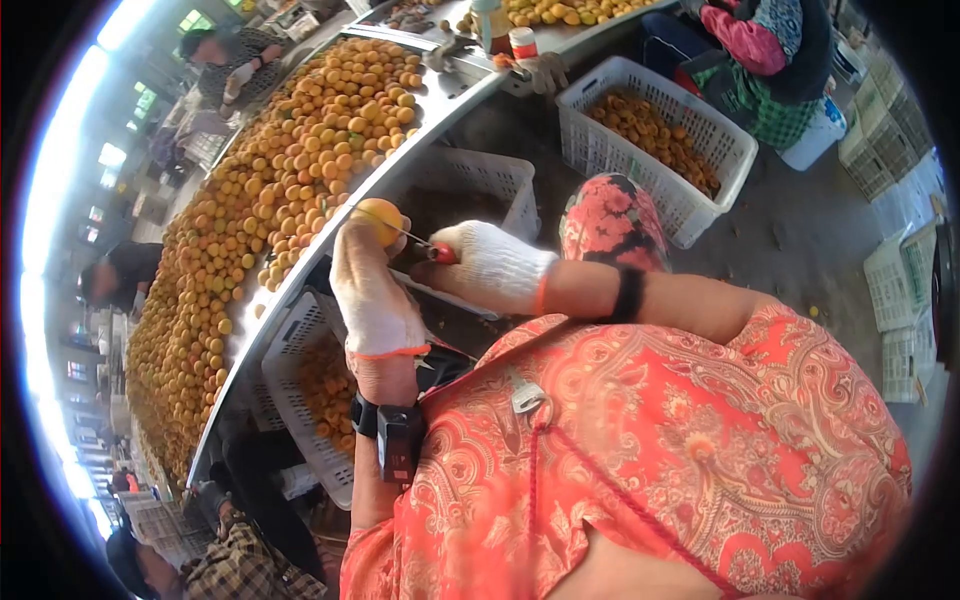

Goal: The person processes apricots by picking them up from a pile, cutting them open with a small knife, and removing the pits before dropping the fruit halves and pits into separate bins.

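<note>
My left hand, in a white knit glove, is closed around a yellow-orange apricot at the edge of the metal table. To its right, my gloved right hand grips the red handle of a small knife. The knife's thin blade points left towards the apricot; whether it cuts into the flesh cannot be made out. Beyond my hands, a large heap of whole apricots covers the table. The fingers of my left hand are partly hidden behind the glove's back.
Below my hands stands a white crate. Another crate with fruit pieces is at left, and a third holds halved fruit at right. A red-lidded jar and a glove lie on the metal table. Several people work nearby.
</note>
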`<state>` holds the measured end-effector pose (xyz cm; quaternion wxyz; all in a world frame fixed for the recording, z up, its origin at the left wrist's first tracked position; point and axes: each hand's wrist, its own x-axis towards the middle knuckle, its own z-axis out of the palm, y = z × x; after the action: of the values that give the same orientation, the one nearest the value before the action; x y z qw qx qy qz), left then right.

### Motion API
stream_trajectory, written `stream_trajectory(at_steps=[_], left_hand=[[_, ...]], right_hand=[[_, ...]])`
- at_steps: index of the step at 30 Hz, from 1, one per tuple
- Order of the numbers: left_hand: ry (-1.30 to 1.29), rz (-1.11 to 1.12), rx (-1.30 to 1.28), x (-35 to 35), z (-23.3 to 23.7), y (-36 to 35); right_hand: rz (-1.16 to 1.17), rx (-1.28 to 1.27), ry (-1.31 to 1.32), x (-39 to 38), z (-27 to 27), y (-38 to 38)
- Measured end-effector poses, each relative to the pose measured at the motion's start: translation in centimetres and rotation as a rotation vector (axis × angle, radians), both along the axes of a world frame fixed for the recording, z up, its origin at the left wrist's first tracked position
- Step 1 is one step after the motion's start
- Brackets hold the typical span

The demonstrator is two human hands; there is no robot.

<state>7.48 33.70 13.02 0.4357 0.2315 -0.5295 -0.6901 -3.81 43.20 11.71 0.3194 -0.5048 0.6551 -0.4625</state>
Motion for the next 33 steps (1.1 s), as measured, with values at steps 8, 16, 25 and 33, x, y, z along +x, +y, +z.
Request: stream_trajectory(at_steps=[8,16,25,33], left_hand=[[0.132,-0.122,0.031,0.9,2.4,2.9],[0.206,-0.167,0.612,-0.5,4.6,6.2],[0.318,-0.143,0.66,3.5,4.6,5.3],[0.372,0.128,0.337,8.1,3.1,1.6]], right_hand=[[0.06,-0.038,-0.042,0.8,1.4,2.6],[-0.022,-0.291,0.118,1.1,2.3,3.8],[0.004,-0.195,0.341,4.1,2.8,2.4],[0.118,-0.27,0.002,5.8,5.5,2.1]])
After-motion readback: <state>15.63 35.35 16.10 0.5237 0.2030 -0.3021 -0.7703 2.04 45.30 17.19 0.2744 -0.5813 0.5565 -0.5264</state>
